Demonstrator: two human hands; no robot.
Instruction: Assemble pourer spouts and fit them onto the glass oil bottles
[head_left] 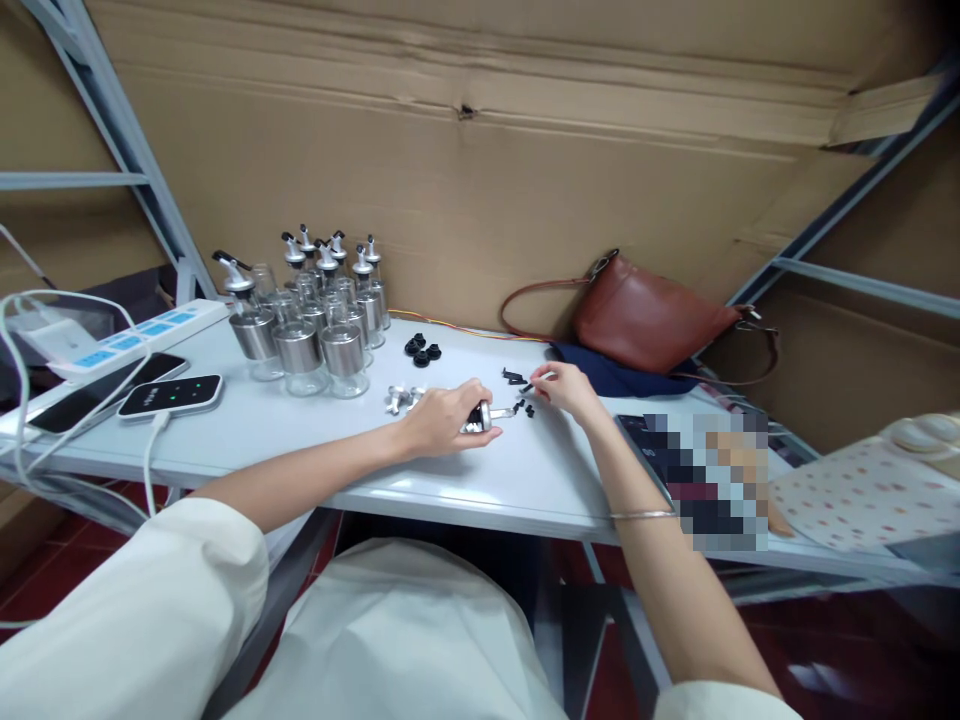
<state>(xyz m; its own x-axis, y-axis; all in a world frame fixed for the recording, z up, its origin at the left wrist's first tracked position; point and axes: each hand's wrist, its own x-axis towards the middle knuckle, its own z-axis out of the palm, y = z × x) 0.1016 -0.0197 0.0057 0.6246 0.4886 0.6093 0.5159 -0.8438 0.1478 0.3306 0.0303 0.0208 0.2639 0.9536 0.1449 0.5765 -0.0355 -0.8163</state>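
Observation:
My left hand is wrapped round a silver bottle pourer, whose narrow spout points right. My right hand pinches a small black part just above the table, a little right of the spout's end. Black flip caps lie behind that part, and tiny black pieces are scattered in front of it. Left of my left hand, more silver pourer pieces rest on the table, partly hidden by the hand. Several black stoppers sit in a cluster farther back.
Several glass bottles with steel bands stand at the back left, some topped with pourers. A power strip and two phones lie at the left. At the right are a brown handbag, dark blue cloth and spotted bag.

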